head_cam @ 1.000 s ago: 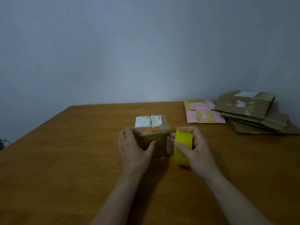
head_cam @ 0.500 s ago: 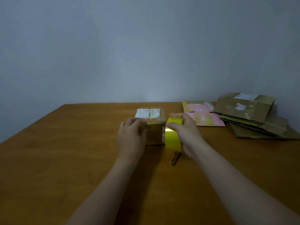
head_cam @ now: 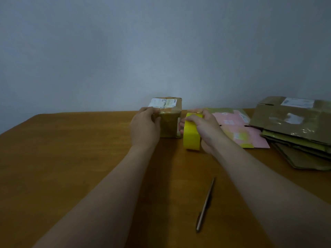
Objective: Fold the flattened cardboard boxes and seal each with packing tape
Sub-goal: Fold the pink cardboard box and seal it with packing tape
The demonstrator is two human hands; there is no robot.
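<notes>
A small brown cardboard box (head_cam: 170, 120) stands folded up on the far middle of the wooden table, its top flaps closed, with a white shipping label across the top seam. Just to its right a roll of yellow packing tape (head_cam: 192, 135) stands on edge, close against the box's right side. Farther right lies a flattened pink and yellow box (head_cam: 236, 129), and beyond it a stack of flattened brown boxes (head_cam: 297, 133), the top one bearing white labels.

Table (head_cam: 71, 158) left open; flattened boxes (head_cam: 295, 133) crowd right; pen (head_cam: 206, 204) near.
</notes>
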